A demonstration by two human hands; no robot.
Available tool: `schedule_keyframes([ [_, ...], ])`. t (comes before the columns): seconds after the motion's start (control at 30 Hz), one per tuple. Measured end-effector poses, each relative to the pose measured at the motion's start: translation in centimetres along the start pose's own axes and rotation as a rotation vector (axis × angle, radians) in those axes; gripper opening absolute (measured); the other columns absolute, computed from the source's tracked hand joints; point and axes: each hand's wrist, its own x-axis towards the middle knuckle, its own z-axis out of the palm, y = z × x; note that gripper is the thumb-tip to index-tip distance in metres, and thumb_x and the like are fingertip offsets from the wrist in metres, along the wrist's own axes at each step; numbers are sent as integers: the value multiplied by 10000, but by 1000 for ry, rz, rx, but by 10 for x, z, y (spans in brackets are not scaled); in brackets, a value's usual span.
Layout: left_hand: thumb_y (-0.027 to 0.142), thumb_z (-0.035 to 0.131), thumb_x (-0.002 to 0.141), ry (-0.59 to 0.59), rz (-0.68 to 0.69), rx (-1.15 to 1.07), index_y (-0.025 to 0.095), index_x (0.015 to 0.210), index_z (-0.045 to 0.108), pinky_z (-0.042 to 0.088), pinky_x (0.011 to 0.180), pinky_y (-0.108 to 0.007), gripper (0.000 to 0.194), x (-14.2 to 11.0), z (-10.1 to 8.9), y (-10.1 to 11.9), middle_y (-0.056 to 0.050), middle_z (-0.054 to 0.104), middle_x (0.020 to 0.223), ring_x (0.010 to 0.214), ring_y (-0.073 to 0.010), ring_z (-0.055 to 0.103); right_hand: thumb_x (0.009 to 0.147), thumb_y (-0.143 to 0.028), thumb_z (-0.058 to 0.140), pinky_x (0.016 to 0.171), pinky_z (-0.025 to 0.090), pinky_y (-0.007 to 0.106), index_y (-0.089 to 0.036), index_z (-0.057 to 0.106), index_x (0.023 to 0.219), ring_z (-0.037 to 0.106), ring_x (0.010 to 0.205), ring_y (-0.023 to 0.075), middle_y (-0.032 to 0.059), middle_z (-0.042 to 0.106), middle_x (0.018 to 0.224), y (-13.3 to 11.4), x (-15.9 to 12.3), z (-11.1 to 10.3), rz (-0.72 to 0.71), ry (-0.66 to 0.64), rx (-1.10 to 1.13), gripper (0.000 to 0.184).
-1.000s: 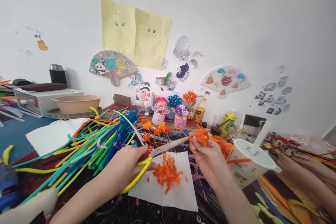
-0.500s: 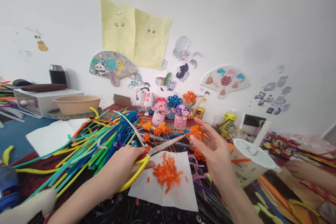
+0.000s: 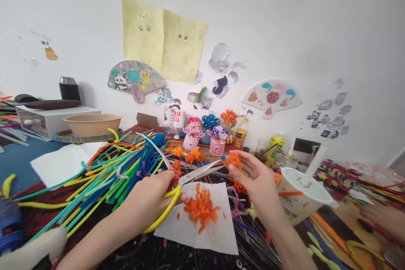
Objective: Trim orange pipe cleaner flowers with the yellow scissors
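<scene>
My left hand [image 3: 155, 196] is closed round the yellow handles of a pair of scissors [image 3: 199, 171], whose blades point right, slightly parted. Between the fingers and thumb of my right hand [image 3: 253, 173] is an orange pipe cleaner flower [image 3: 234, 161], and the scissor tips reach close to it. I cannot tell whether they touch. Below the blades, a heap of orange fuzz clippings [image 3: 201, 209] lies on a white paper sheet [image 3: 218, 236]. More orange pipe cleaner flowers [image 3: 190, 158] rest behind the scissors.
Bundled coloured pipe cleaners [image 3: 120, 173] spread over the left side. A lidded cup [image 3: 303, 190] stands right of my right hand. Finished flower pots [image 3: 217, 147] and a yellow-capped bottle [image 3: 242, 133] line the back. Another person's hand [image 3: 384, 219] is at the far right.
My right hand has turned the orange flower and shifted it slightly down and left, its fingers closing more round it. The scissor blades have drawn closer together. The other person's hand has moved right.
</scene>
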Motion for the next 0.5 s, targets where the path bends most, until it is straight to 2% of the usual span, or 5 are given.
schedule_keyframes([
  [0.23, 506, 494, 825, 22, 72, 23, 231, 689, 417, 281, 540, -241, 316, 1, 3, -1, 8, 582, 671, 601, -181, 532, 586, -320, 862, 658, 554, 303, -208, 707, 953, 659, 811, 217, 74, 728, 926, 2, -2, 5, 29, -62, 45, 414],
  [0.5, 563, 447, 851, 2, 110, 28, 224, 690, 468, 262, 525, -241, 377, 2, 2, -3, 8, 555, 633, 578, -173, 517, 584, -327, 865, 585, 540, 277, -201, 698, 925, 637, 698, 181, 59, 720, 866, -1, -4, 7, 46, -53, 94, 399],
])
